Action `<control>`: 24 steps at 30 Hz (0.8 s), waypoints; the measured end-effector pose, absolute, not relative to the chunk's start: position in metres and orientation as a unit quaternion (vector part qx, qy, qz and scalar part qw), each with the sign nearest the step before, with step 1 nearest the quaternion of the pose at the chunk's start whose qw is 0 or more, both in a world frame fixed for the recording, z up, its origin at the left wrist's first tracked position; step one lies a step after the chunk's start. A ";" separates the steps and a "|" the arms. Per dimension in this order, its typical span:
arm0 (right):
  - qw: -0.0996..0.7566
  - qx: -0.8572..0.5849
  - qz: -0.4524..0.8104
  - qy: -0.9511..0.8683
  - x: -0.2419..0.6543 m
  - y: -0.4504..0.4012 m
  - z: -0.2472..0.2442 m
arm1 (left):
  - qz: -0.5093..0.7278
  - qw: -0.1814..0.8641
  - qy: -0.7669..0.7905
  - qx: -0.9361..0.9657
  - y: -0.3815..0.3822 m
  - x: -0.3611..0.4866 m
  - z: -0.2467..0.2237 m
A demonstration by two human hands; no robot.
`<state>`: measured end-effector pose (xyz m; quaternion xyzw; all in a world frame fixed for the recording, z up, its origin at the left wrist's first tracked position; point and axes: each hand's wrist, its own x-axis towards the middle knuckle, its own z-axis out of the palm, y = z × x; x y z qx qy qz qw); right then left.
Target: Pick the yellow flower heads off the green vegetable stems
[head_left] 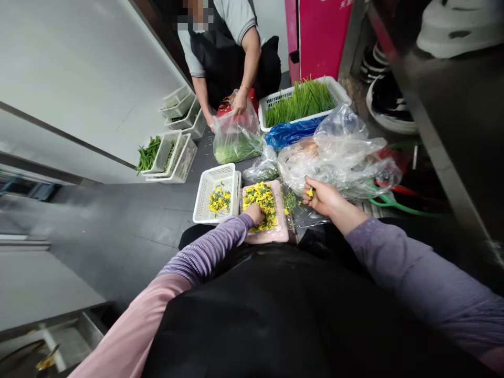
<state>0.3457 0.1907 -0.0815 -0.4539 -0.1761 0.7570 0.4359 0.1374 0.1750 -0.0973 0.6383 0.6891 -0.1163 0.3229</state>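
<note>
Watching remotely, I log the right hand [319, 197] pinching a yellow blossom [310, 192] just beside clear plastic bags [334, 157]; the left hand [255, 213] is in yellow flowers [260, 195] heaped in a pink tray [282, 223], grip hidden from me. My judgement: a slack pinch could lose the blossom among bag folds. Ahead of both hands, the magenta cabinet [323, 42] bears cut-off white Chinese lettering, seemingly "天".

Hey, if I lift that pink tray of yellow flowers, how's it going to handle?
The pink tray will probably hold its shape, since its edges look straight and unbowed. It's likely light for its size, as the load I can see is small yellow flowers. They lie loosely heaped, so tilting it might spill some.
</note>
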 end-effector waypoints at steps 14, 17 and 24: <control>0.339 -0.416 0.827 -0.169 0.343 0.186 -0.077 | -0.204 0.188 0.706 0.652 0.149 0.144 -0.166; 0.341 -0.420 0.821 -0.183 0.342 0.186 -0.078 | -0.179 0.228 0.739 0.609 0.155 0.138 -0.163; 0.347 -0.425 0.810 -0.209 0.340 0.185 -0.081 | -0.076 0.295 0.770 0.561 0.163 0.116 -0.131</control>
